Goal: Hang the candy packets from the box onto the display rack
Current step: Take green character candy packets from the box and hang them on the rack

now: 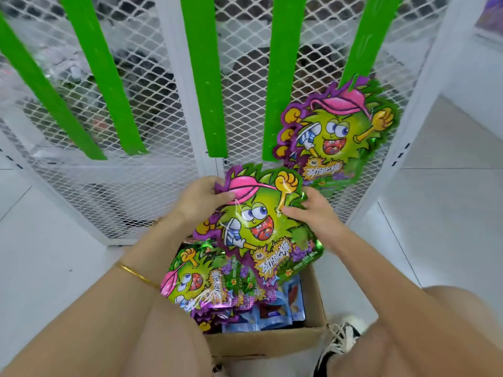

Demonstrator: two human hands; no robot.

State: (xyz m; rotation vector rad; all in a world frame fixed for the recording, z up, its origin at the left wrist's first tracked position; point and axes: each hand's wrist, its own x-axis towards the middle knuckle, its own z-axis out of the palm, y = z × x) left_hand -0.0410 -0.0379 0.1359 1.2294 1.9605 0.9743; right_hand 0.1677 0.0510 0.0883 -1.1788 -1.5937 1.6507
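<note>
A candy packet (258, 221) is held mid-frame above the box (261, 341). The left hand (201, 202) pinches its top and the right hand (313, 210) grips its right edge. One hung packet (334, 131) is on the rightmost green strip (367, 36), upper right. The boxed packets (196, 281) are many, so I judge the job barely begun.
</note>
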